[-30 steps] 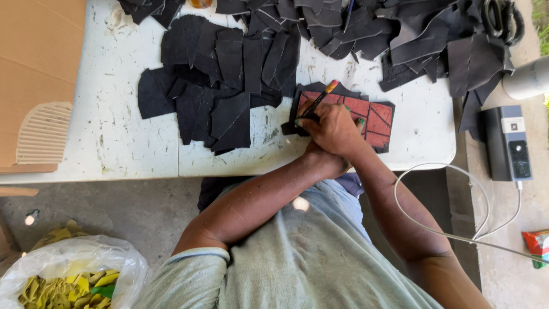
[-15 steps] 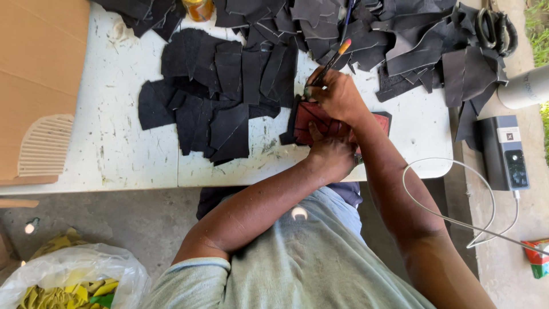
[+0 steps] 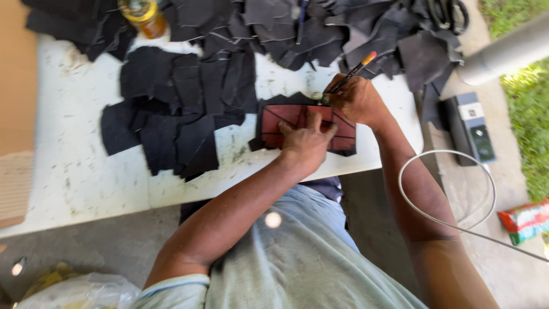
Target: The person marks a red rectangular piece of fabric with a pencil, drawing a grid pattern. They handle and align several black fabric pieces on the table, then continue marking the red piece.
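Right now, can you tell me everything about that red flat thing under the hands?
The red flat piece is a dark reddish rectangle that looks like leather or stiff card, crossed by dark drawn lines. It lies flat on the white table, on top of a black piece whose edges peek out around it. The left hand presses down on its middle. The right hand holds a brush with an orange end, its tip at the upper edge.

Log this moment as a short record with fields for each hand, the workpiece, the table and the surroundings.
left hand: pressed flat on the red template
right hand: grips a pencil, tip at the template's top edge
workpiece: template lies on a dark leather piece
table: white, scuffed, strewn with black leather cutouts
surroundings: amber bottle, grey cable, snack packet
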